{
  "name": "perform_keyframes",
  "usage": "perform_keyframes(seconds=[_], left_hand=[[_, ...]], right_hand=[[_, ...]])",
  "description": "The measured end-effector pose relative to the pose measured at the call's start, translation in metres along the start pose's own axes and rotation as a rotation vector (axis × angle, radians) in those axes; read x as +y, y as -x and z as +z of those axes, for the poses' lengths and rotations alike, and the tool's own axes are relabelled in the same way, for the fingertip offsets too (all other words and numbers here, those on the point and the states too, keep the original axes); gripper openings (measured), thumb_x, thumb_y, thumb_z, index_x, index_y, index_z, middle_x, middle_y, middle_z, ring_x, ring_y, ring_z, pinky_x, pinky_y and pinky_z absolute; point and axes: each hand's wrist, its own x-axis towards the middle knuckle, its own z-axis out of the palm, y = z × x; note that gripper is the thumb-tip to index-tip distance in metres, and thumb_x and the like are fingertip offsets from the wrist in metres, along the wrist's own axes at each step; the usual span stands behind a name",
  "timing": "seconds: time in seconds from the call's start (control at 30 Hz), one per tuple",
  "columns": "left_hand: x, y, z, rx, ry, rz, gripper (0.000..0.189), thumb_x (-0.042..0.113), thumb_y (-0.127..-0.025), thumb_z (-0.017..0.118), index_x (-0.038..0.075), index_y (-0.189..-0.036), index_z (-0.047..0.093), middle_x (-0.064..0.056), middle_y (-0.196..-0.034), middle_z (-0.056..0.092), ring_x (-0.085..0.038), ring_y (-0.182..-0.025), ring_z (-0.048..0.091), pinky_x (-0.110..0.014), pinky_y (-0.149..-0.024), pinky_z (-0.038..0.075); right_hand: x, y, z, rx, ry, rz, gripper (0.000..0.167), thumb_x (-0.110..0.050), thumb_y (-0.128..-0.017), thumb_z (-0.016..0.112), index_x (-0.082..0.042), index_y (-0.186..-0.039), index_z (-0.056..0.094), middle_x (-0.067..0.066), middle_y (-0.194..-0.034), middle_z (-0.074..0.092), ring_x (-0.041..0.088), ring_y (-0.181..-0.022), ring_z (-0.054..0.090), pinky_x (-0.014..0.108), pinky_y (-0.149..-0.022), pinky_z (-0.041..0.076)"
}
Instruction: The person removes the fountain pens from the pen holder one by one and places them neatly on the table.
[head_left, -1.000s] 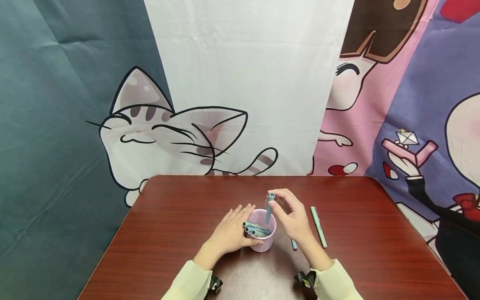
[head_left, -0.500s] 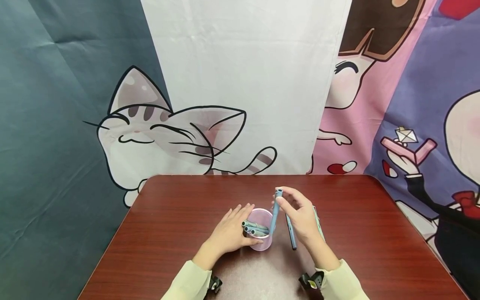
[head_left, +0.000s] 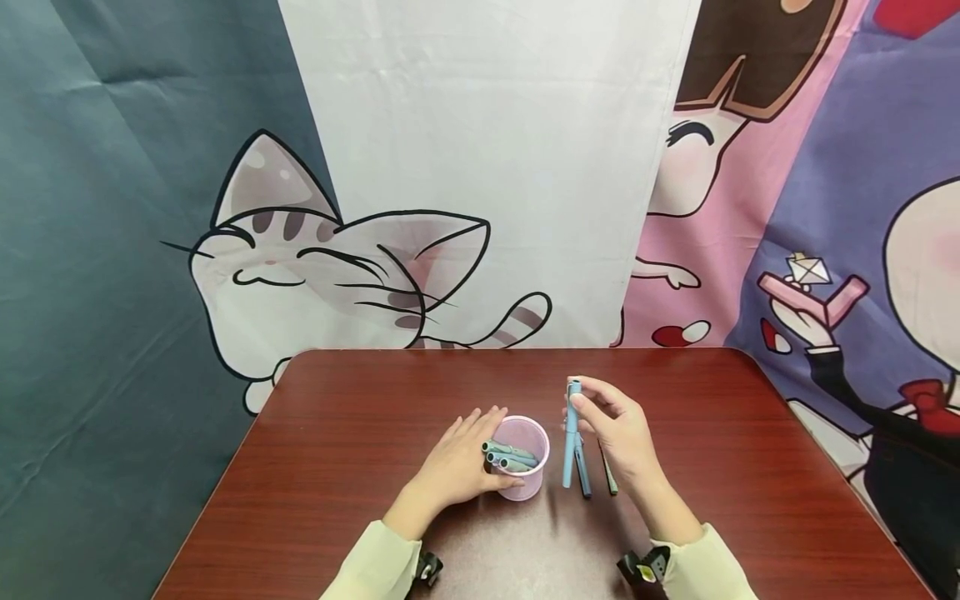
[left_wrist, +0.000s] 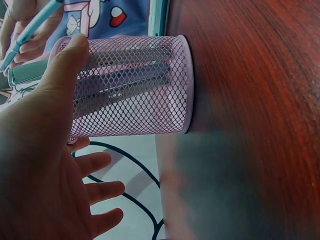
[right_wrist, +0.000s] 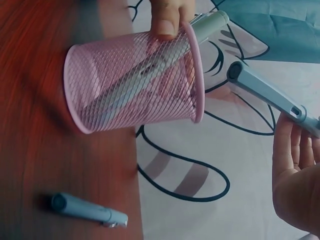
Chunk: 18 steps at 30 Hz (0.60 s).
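Note:
A pink mesh pen holder (head_left: 525,488) stands upright on the table with several pens (head_left: 513,457) leaning out toward my left hand (head_left: 456,467). That hand holds the holder near its rim, thumb on the near side and index finger on the far side; the other fingers spread out straight, as the left wrist view shows. My right hand (head_left: 621,427) pinches a light blue pen (head_left: 572,454) near its upper end, almost upright, apart from the holder and to its right. Behind that pen lies a darker blue pen (head_left: 582,477) on the table.
A green pen (head_left: 610,477) lies on the table, partly hidden by the right hand. The reddish-brown tabletop (head_left: 360,417) ends at a back edge before a cartoon-printed cloth (head_left: 480,167).
The right hand has lifted the blue pen from inside the holder's mouth and carried it to the right, over the table. The left hand has stayed on the holder.

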Motion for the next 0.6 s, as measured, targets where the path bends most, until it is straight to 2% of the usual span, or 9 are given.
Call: perform_keyframes(seconds=[0.13, 0.33, 0.6], left_hand=[[-0.001, 0.000, 0.000, 0.003, -0.001, 0.008, 0.108, 0.072, -0.076, 0.073, 0.017, -0.160, 0.032, -0.005, -0.160, 0.040, -0.035, -0.147, 0.037, -0.054, -0.121, 0.029], [-0.002, 0.000, 0.000, 0.007, -0.001, 0.016, 0.108, 0.070, -0.076, 0.074, 0.017, -0.160, 0.031, -0.005, -0.161, 0.040, -0.034, -0.148, 0.035, -0.054, -0.121, 0.028], [-0.004, -0.002, 0.003, 0.009, -0.031, 0.022, 0.110, 0.074, -0.076, 0.072, 0.019, -0.161, 0.028, -0.003, -0.163, 0.036, -0.032, -0.151, 0.032, -0.052, -0.123, 0.025]], right_hand=[[0.001, 0.001, -0.006, -0.001, 0.002, 0.014, 0.034, -0.001, -0.096, 0.066, 0.015, -0.126, 0.058, 0.005, -0.091, 0.069, 0.018, -0.076, 0.073, 0.044, -0.072, 0.063], [0.003, 0.001, -0.017, 0.027, 0.082, 0.043, 0.038, -0.006, -0.096, 0.068, 0.014, -0.127, 0.058, 0.000, -0.094, 0.071, 0.013, -0.080, 0.074, 0.035, -0.071, 0.064], [0.006, 0.003, -0.035, 0.020, 0.081, 0.074, 0.036, -0.006, -0.097, 0.066, 0.012, -0.128, 0.059, 0.002, -0.094, 0.070, 0.015, -0.078, 0.073, 0.038, -0.072, 0.064]])
